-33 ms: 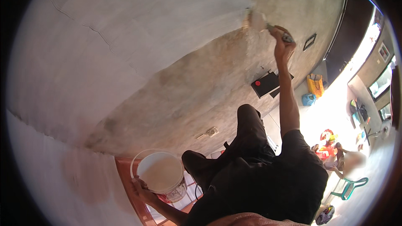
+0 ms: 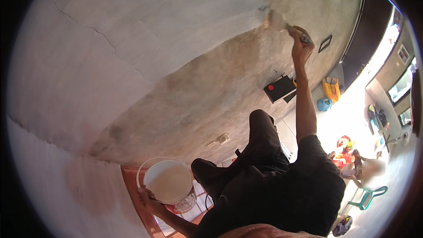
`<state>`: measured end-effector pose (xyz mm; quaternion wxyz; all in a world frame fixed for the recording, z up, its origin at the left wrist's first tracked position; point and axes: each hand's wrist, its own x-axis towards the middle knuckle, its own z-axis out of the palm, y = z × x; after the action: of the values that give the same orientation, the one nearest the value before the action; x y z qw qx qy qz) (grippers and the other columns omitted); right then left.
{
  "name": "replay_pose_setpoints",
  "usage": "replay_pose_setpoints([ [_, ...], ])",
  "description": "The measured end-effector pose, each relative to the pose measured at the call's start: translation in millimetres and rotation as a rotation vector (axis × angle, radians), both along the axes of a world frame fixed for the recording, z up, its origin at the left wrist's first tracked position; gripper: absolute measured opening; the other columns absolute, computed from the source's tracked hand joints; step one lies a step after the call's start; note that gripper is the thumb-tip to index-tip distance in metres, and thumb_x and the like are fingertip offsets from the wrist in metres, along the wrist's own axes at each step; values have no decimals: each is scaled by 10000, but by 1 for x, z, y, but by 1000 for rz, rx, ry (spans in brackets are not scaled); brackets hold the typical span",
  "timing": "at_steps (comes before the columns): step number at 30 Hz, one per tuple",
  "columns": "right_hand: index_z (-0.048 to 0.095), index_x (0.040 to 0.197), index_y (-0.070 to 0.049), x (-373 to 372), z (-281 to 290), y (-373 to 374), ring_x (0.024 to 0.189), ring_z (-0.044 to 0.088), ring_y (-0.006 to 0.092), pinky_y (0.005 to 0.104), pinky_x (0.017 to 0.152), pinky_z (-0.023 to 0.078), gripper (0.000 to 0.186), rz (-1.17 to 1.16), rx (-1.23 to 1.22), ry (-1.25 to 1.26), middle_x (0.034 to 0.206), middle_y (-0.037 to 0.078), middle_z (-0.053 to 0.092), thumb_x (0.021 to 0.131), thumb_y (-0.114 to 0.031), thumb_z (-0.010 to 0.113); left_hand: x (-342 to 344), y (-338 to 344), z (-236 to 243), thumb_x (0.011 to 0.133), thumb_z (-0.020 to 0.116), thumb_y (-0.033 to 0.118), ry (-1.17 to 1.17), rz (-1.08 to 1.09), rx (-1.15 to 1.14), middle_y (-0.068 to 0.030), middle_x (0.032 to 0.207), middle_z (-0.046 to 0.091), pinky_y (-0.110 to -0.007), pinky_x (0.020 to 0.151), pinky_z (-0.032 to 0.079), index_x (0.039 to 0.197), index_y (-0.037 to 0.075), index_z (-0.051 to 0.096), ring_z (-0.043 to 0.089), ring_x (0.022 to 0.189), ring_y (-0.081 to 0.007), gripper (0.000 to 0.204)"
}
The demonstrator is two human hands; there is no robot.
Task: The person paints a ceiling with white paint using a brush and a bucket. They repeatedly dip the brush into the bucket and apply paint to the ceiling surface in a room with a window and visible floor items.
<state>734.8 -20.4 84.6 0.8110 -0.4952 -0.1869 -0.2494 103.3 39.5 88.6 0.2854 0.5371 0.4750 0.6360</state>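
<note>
My right hand (image 2: 302, 46) is raised on a stretched arm and closed round the handle of a wide paintbrush (image 2: 276, 20). The bristles, blurred by motion, are against the wall (image 2: 198, 79), at the border of a pale coated area and a darker brownish one. Low on the left, my left hand (image 2: 147, 198) grips the side of a white bucket (image 2: 169, 180) close to its raised wire handle. Pale, creamy paint lies inside the bucket. The fingers on its far side are partly hidden.
A black box (image 2: 280, 89) with a red spot is at the wall below my right arm, and a socket (image 2: 222, 139) sits lower. A long crack runs down the pale wall. Behind on the right, another person (image 2: 359, 169) is beside a green chair (image 2: 368, 198); bags (image 2: 331, 90) lie nearby.
My right hand and the paintbrush have shifted slightly to the right and down along the wall. The left hand and bucket stay nearly where they were.
</note>
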Motion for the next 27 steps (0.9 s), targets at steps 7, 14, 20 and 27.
replay_pose_setpoints([
  [7, 708, 951, 42, 36, -2, -1, 797, 667, 156, 279, 744, 527, 147, -320, -108, -124, 885, 108, 713, 845, -50, 665, -9, 6, -9, 974, 506, 235, 26, -50, 36, 40, 560, 341, -216, 529, 268, 743, 36, 537, 295, 514, -52, 306],
  [14, 699, 986, 22, -142, 19, 33, 846, 674, 139, 260, 689, 525, 186, 209, -197, -200, 939, 141, 716, 802, -5, 695, -9, 1, -6, 974, 511, 236, 36, 27, -33, 49, 580, 342, -227, 504, 239, 804, 26, 578, 303, 529, -48, 278],
  [20, 699, 961, 33, -98, 39, 4, 809, 653, 119, 242, 712, 506, 164, 368, -241, 53, 893, 92, 709, 812, -35, 688, 7, -6, 5, 974, 502, 208, -2, 124, -57, 54, 576, 343, -220, 503, 230, 817, 32, 587, 301, 531, -44, 250],
  [27, 711, 924, 37, 73, 5, -29, 743, 651, 135, 263, 715, 510, 202, 10, -29, -24, 786, 85, 699, 793, -117, 701, 0, 2, -5, 973, 496, 197, 11, 57, 23, 46, 573, 330, -222, 508, 230, 746, 60, 526, 294, 531, -47, 266],
])
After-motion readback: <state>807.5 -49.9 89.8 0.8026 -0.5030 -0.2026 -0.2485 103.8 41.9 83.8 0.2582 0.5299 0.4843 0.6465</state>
